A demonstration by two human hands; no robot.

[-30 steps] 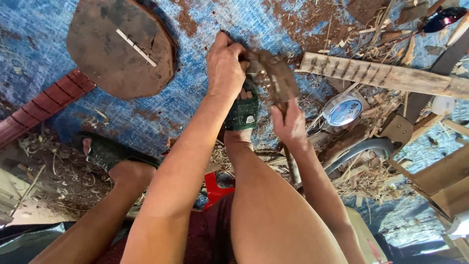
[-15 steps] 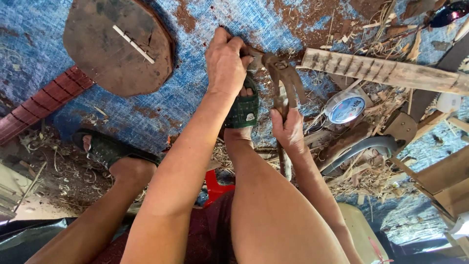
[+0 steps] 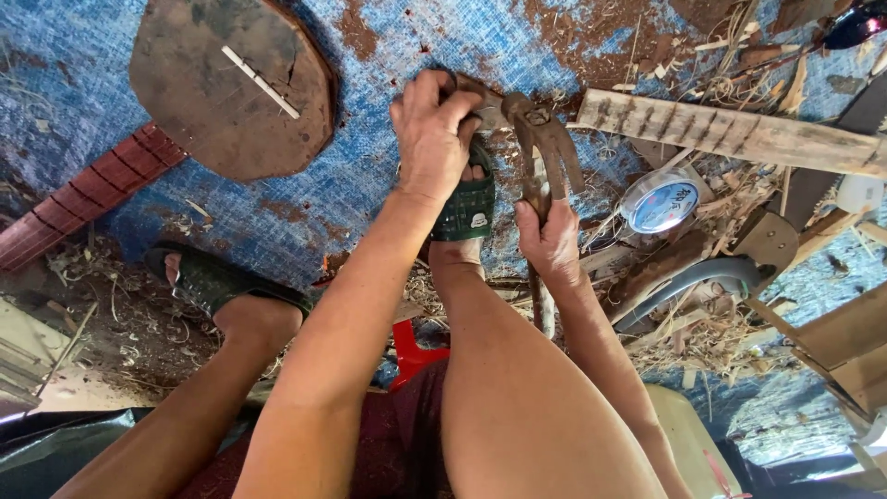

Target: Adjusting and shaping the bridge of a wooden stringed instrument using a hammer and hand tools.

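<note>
While the person sits over a blue tarp (image 3: 111,83) strewn with shavings, both hands work at one spot just past the right sandal (image 3: 465,205). A rusty tool (image 3: 545,152), curved head up top, has its long axis running toward the person, shaft dropping below the right hand (image 3: 552,242). That hand is closed round the shaft. The left hand (image 3: 432,129) lies up and to the left of it, fingers curled tight on a small brown piece (image 3: 480,97) touching the tool head; what it is I cannot tell. Left hand is nearer the head.
</note>
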